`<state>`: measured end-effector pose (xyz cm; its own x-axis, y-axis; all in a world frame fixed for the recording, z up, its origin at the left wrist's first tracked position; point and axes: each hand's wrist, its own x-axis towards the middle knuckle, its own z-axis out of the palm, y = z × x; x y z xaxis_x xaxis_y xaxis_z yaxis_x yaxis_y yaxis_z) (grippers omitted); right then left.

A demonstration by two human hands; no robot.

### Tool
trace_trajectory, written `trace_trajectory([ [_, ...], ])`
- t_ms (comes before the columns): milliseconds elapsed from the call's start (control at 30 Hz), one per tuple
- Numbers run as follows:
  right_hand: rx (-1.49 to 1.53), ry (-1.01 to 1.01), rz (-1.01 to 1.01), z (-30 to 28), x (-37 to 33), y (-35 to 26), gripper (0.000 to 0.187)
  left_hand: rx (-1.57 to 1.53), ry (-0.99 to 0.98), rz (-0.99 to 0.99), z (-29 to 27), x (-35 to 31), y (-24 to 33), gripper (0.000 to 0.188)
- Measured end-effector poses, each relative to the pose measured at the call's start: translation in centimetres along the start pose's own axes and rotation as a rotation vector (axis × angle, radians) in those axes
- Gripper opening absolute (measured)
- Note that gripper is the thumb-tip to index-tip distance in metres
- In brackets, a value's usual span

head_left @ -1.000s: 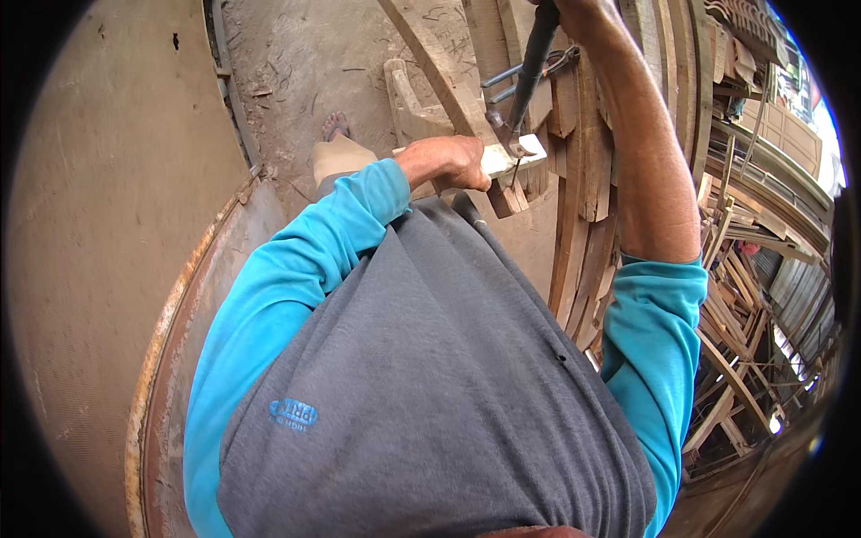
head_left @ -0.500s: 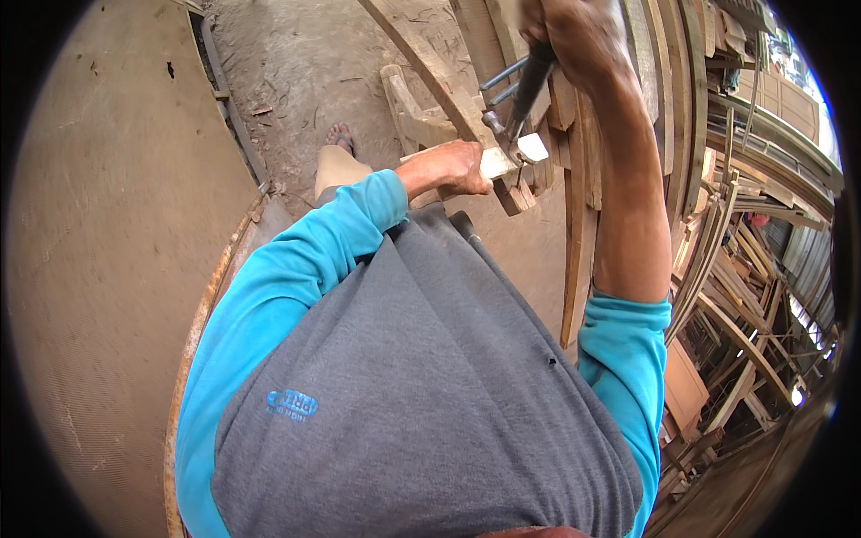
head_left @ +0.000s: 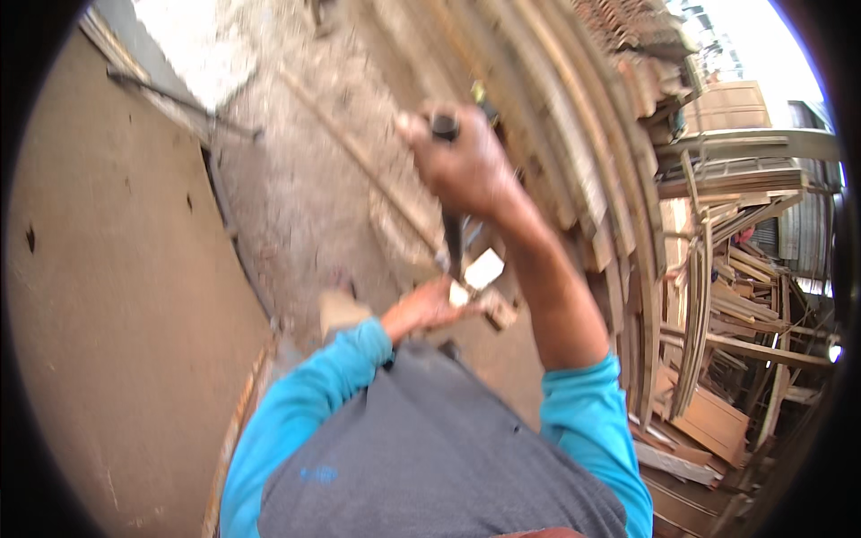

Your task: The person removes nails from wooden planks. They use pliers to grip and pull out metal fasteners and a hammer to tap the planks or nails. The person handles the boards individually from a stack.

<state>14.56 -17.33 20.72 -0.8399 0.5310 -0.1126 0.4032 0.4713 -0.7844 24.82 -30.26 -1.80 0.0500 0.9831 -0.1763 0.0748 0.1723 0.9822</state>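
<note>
My right hand (head_left: pixel 466 166) is closed around the dark handle of a hammer (head_left: pixel 452 238), held out ahead of me. The hammer's lower end comes down beside my left hand (head_left: pixel 426 307), where blur hides most of the head. A flat bright white piece (head_left: pixel 485 268) shows right beside that end; I cannot tell whether it belongs to the tool. My left hand is closed on a pale piece of wood (head_left: pixel 458 294), its fingers partly smeared. Close to its fingertips, the cut end of a wooden block (head_left: pixel 500 313) sticks out.
Long planks (head_left: pixel 574 117) stand stacked ahead and to the right. A large brown sheet (head_left: pixel 134 296) fills the left side. Rough ground (head_left: pixel 269 197) lies ahead, crossed by a thin strip of wood (head_left: pixel 359 157). Boards and offcuts (head_left: pixel 753 305) crowd the far right.
My right hand has moved left and nearer with the hammer, whose handle now stands steeper. My left hand stays by the wood. The whole view has shifted, with more blur.
</note>
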Motion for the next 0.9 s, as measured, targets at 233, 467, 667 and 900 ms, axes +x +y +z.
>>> trace_trajectory([
  [233, 0.468, 0.265, -0.136, -3.6, -9.1, 1.4, 0.033, 0.294, -0.206, -0.024, 0.3, -0.5, 0.0, 0.051],
  [467, 0.699, 0.588, -0.311, -3.0, -17.5, 8.1, 0.03, -0.191, -0.33, -0.051, -0.7, -4.3, 5.6, 0.052],
  [667, 0.841, 0.933, -0.357, -6.7, -22.7, 10.5, 0.033, -0.084, -0.28, -0.29, -1.6, -6.8, 0.5, 0.057],
  [900, 0.844, 1.263, -0.194, -6.7, -25.4, 12.0, 0.034, -0.653, 0.057, -0.471, -5.5, -6.5, -2.2, 0.06],
])
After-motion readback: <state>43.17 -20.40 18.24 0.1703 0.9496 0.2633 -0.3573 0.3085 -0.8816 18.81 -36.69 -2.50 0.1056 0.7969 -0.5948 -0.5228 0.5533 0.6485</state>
